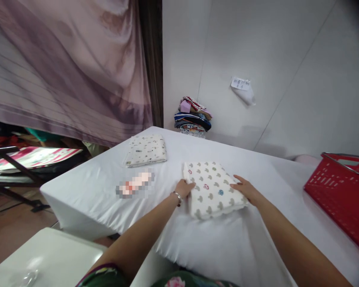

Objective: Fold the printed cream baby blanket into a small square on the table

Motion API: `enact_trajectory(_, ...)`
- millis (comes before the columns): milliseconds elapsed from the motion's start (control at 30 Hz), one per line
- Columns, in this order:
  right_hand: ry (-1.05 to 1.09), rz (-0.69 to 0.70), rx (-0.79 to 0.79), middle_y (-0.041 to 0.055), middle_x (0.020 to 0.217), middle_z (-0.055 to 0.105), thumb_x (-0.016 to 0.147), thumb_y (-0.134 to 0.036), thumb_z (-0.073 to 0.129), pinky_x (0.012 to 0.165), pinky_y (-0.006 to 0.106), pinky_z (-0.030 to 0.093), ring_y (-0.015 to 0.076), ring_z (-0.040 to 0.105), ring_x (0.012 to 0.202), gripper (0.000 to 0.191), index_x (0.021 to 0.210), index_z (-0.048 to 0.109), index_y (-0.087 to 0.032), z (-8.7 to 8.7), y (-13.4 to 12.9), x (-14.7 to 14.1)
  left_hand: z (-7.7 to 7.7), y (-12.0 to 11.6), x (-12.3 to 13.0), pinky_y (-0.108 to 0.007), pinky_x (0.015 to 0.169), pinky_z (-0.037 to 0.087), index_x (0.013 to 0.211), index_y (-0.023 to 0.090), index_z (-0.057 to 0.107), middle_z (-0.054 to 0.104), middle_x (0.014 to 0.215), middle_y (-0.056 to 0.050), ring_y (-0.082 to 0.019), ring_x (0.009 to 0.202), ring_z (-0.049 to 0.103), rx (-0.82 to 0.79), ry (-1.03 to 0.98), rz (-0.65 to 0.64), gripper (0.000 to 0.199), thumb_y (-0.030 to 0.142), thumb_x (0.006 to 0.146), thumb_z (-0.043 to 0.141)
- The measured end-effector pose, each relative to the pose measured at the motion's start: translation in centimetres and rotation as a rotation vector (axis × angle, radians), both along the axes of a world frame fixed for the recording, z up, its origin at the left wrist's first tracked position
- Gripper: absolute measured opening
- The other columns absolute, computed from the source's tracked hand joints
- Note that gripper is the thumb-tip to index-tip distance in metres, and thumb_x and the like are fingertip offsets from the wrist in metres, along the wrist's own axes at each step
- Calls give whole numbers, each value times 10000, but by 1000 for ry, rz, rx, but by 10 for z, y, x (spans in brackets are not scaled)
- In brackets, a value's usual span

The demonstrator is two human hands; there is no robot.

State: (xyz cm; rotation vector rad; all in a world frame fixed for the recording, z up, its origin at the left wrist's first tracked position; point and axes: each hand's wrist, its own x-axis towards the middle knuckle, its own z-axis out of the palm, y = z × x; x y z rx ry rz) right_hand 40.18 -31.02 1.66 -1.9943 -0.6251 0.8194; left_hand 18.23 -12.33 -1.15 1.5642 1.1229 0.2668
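A folded white cloth (211, 195) with grey mouse-head-like shapes and a few red and blue ones lies near the front edge of the white-covered table (173, 231). My left hand (184, 189), with a silver bracelet at the wrist, grips its left edge, thumb on top and the other fingers mostly hidden. On the opposite side, my right hand (245, 189) holds the right edge, thumb on the cloth. Farther back to the left rests a second folded white cloth (146, 149) with small dark prints. Between it and me is a pixelated pinkish item (136, 185) that I cannot make out.
A red plastic basket (341, 191) with a metal handle stands at the right. Behind the table, a stack of folded fabrics (193, 117) sits against the white wall. A pinkish curtain (77, 67) hangs at left, above a dark rack (14, 179). A white stool (54, 255) is front left.
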Motion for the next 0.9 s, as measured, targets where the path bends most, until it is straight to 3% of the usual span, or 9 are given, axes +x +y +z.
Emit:
enact_trajectory(133, -254, -70, -183, 117, 974, 630, 655, -277, 667, 772, 295, 458, 209, 620, 813, 660, 1265, 476, -114, 0, -18, 60, -3, -62, 16, -314, 509, 528, 1085, 150, 418, 654, 833, -84, -169, 559, 623, -269, -47, -120, 471, 257, 695, 661)
enact_trajectory(233, -388, -68, -269, 122, 969, 644, 648, -265, 664, 836, 327, 436, 231, 611, 871, 600, 1211, 535, -107, -5, -22, 86, 0, -84, 18, -311, 475, 528, 1081, 150, 416, 630, 857, -69, -134, 481, 594, -443, -143, -245, 455, 242, 703, 653)
enact_trajectory(333, -434, -61, -279, 135, 990, 646, 675, -319, 640, 889, 365, 408, 259, 597, 928, 572, 1198, 550, -106, -12, -26, 88, 4, -67, 13, -256, 450, 504, 954, 133, 494, 621, 870, -77, -105, 478, 576, -361, -146, -233, 273, 276, 747, 600)
enact_trajectory(433, -467, -180, -305, 159, 1009, 640, 682, -438, 621, 903, 411, 401, 301, 573, 984, 588, 1163, 575, -103, -19, -41, 80, 3, -29, 11, -215, 490, 492, 880, 139, 544, 633, 875, -70, -108, 580, 593, -82, -109, -108, 205, 318, 780, 555)
enact_trajectory(500, -417, -290, -299, 169, 1052, 622, 685, -539, 583, 849, 408, 449, 302, 583, 967, 685, 1222, 524, -118, -23, -55, 72, 3, -5, 15, -227, 605, 503, 887, 154, 571, 641, 922, -69, -136, 732, 610, 128, -77, -48, 224, 355, 801, 520)
enact_trajectory(600, -183, -439, -218, 170, 1147, 575, 672, -635, 542, 710, 350, 528, 258, 624, 870, 824, 1325, 393, -154, -27, -74, 58, 3, 17, 31, -261, 816, 451, 959, 175, 589, 625, 1051, -66, -167, 949, 572, 334, -34, -61, 279, 387, 833, 459)
enact_trajectory(700, 3, -494, -135, 165, 1193, 547, 652, -619, 583, 646, 320, 554, 230, 641, 806, 871, 1356, 328, -175, -26, -81, 45, 4, 24, 52, -271, 832, 425, 940, 174, 605, 643, 1011, -72, -184, 949, 574, 348, -7, -130, 319, 404, 854, 400)
enact_trajectory(900, 32, -476, -15, 150, 1188, 562, 646, -394, 678, 676, 290, 554, 246, 623, 913, 801, 1342, 350, -171, -24, -72, 55, -2, 18, 66, -277, 752, 422, 798, 150, 606, 652, 918, -109, -235, 914, 583, 329, 71, -208, 248, 365, 793, 483)
